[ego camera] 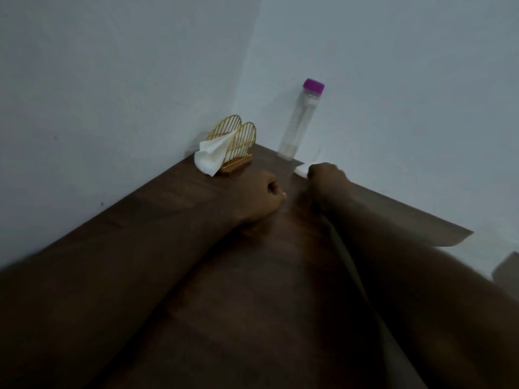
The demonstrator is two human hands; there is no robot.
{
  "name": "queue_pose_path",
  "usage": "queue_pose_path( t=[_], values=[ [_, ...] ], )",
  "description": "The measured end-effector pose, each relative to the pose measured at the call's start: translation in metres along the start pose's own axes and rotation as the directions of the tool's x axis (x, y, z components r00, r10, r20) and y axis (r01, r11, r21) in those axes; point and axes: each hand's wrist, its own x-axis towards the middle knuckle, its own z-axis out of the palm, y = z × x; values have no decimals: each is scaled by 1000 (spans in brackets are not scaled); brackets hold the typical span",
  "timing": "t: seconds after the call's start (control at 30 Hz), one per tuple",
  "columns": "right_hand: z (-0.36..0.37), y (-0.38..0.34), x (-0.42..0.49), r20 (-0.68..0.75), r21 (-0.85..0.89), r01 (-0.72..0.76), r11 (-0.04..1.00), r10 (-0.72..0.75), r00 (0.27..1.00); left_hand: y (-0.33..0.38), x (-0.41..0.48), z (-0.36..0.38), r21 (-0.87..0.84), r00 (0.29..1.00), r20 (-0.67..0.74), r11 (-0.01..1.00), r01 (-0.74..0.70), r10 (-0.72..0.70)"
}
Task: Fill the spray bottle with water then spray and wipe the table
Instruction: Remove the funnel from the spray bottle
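Wiping the far edge with a soft tissue

The right hand (pixel 327 176) lies knuckles-up near the far edge of the dark wooden tabletop (pixel 174 248). Its fingers are curled down and bunched on a white tissue (pixel 300 169), and only a corner of the tissue shows past the knuckles. The left hand (pixel 264 197) rests on the tabletop near it, fingers curled into a fist with nothing seen inside.

The tissue looks thin, light and limp. Once damp it would likely tear or ball up, so a broad, flat press suits it better than a pinch at one corner.

A clear bottle (pixel 299 122) with a purple cap stands upright by the wall, just behind the right hand. It looks light, rigid, smooth and easy to tip, so it is best grasped round the middle. No spray head shows on it.

A gold wire napkin holder (pixel 238 144) sits in the corner.
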Motion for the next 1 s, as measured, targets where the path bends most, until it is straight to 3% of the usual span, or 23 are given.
queue_pose_path(
  t=[0.1, 0.27, 0.57, 1.0],
  values=[
    [9, 5, 21, -10, -20, -69, 997, 69, 998, 2, 0, 3, 19, 999, 34, 999, -41, 41],
    [26, 3, 41, -18, -5, -64, 998, 63, 998, 6, -1, 7, 18, 993, 34, 993, -114, 113],
    [38, 9, 60, 2, 61, -116, 991, 116, 993, 7, -1, 9, 69, 983, 66, 982, -175, 170],
    [40, 7, 59, 13, 12, -124, 992, 124, 992, 7, 0, 8, 125, 971, 116, 967, -223, 209]
  ],
)
